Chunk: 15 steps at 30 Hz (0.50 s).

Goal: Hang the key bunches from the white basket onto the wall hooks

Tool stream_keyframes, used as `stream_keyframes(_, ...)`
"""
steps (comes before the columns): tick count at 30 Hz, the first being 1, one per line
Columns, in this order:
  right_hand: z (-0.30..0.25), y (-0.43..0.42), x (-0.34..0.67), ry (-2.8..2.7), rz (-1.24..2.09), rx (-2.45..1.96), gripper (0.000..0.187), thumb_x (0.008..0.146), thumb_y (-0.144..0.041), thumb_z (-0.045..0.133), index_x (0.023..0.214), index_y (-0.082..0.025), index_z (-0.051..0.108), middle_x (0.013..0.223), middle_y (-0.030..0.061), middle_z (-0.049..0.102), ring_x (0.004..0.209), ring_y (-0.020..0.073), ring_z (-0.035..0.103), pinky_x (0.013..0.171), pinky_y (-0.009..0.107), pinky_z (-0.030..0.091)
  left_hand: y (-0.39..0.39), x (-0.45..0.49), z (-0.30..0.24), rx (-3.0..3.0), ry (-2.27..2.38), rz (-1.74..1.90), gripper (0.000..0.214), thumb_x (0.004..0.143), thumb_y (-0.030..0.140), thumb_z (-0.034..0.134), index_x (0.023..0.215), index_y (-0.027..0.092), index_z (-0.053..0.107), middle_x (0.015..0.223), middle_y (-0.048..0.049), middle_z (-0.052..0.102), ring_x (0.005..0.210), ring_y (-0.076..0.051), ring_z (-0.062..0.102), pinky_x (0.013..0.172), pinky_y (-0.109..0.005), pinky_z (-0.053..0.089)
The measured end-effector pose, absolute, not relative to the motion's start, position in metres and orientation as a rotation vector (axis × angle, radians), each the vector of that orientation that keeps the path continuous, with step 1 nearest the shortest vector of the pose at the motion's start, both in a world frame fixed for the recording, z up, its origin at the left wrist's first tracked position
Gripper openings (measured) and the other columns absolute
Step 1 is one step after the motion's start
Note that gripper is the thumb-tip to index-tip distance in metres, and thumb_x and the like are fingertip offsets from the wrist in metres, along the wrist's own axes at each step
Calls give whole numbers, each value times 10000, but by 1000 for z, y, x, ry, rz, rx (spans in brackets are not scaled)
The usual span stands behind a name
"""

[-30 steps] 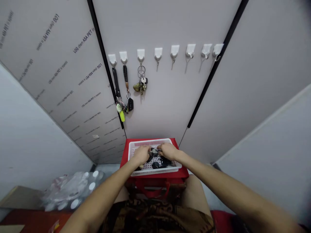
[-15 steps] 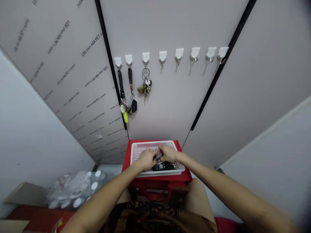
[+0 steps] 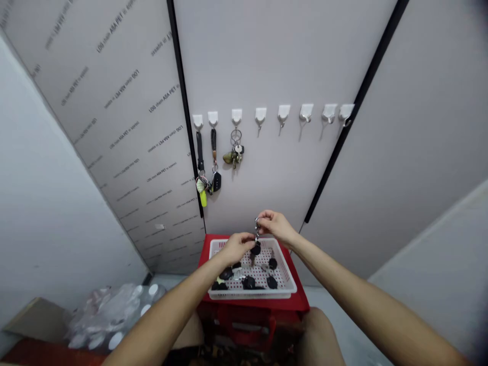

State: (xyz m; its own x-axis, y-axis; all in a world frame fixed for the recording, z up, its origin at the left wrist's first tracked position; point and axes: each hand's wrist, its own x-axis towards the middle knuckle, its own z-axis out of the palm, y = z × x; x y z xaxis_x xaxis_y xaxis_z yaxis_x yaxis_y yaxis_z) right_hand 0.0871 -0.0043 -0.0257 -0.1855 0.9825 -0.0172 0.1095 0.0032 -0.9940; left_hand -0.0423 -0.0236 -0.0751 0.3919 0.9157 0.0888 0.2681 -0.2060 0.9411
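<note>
From the head camera, the person's right hand (image 3: 276, 226) is raised over the far edge of a white perforated plastic basket (image 3: 284, 274), its thumb and forefinger closed in a pinch on a small metal key ring (image 3: 257, 222). Straight below those fingertips, a short metal link drops to a black car key fob (image 3: 255, 249), so the set hangs with its long axis upright and the rounded fob lowest. The right hand is nearer the ring. The left hand (image 3: 238, 248) reaches in from the left, just beside the fob, with its fingers curled toward it; whether they grip it or only touch it is too small to tell.

Beneath the fingers, more black key fobs (image 3: 248, 282) and small metal pieces lie scattered on the basket's pale lattice floor, and the basket rests on a red bag (image 3: 303, 305). Ahead of the fingertips, on a grey laminate panel (image 3: 267, 61), runs a row of white adhesive hooks (image 3: 261, 115), the one straight ahead bare. Up and to the left of the fingers hang a brass-toned key bunch (image 3: 233, 157), a black key fob on a leather strap (image 3: 216, 181) and a yellow tag (image 3: 203, 199).
</note>
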Motion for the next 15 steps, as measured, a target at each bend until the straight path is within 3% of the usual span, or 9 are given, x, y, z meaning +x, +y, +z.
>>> stream_keyframes(2, -7, -1, 87, -1379, 1289, -1158, 88, 554, -155, 465, 619, -150, 406, 447, -62, 471, 347, 33, 432, 403, 172, 373, -19, -37, -63, 1614, 1015, 972, 211, 651, 207, 405, 759, 88, 541, 746, -44, 567, 694, -110, 491, 684, -228, 368)
stream_keyframes(5, 24, 8, 88, -1317, 1253, -1116, 112, 567, -153, 462, 658, -162, 398, 447, -66, 473, 335, 36, 430, 388, 178, 381, -10, -31, -38, 1524, 942, 1141, 236, 653, 221, 415, 829, 98, 511, 788, -45, 552, 714, -102, 483, 684, -224, 370)
stream_keyframes(9, 68, 20, 84, -1269, 1149, -1051, 121, 570, -129, 460, 641, -170, 372, 432, -71, 463, 331, 42, 434, 375, 183, 389, 6, -22, 3, 1631, 975, 1319, 235, 568, 182, 521, 793, 117, 512, 746, -23, 539, 703, -102, 471, 665, -217, 372)
stream_keyframes(12, 101, 30, 78, -1272, 1052, -995, 118, 570, -122, 459, 601, -167, 354, 419, -72, 450, 337, 44, 439, 368, 178, 391, 22, -16, 34, 1639, 1068, 1444, 132, 582, 174, 504, 700, 118, 523, 630, 2, 515, 609, -84, 465, 604, -207, 383)
stream_keyframes(15, 128, 45, 73, -1287, 889, -998, 127, 561, -115, 461, 573, -165, 345, 404, -73, 432, 332, 48, 435, 355, 177, 388, 37, -12, 62, 1480, 1046, 1510, 136, 616, 199, 473, 725, 125, 509, 576, 17, 487, 503, -65, 456, 492, -191, 390)
